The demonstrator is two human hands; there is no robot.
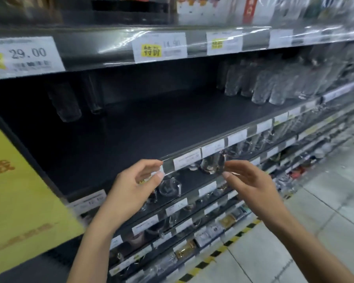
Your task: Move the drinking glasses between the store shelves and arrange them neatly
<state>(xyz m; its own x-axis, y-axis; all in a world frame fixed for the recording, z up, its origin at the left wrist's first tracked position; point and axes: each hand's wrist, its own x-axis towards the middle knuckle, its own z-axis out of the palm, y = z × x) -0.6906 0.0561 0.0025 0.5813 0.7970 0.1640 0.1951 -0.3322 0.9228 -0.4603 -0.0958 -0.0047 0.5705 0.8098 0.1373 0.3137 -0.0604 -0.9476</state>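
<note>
A short clear glass (pixel 212 163) stands on the shelf just below the price rail of the dark middle shelf (pixel 151 127). My right hand (pixel 251 182) is beside it with fingers spread, the fingertips at the glass's right side and not closed round it. My left hand (pixel 135 186) hovers at the shelf's front edge, fingers apart and holding nothing. A second short glass (pixel 170 185) sits on the lower shelf just right of that hand. Several tall clear glasses (pixel 274 84) stand grouped at the right of the middle shelf. Two more tall glasses (pixel 69 103) stand at its back left.
Price tags (pixel 159 46) line the upper shelf's rail, and boxed goods stand above it. A yellow sign (pixel 18 201) covers the shelf end at the left. More small goods (pixel 192 240) fill the lower shelves. A tiled floor with a yellow-black stripe (pixel 223 248) runs along the right.
</note>
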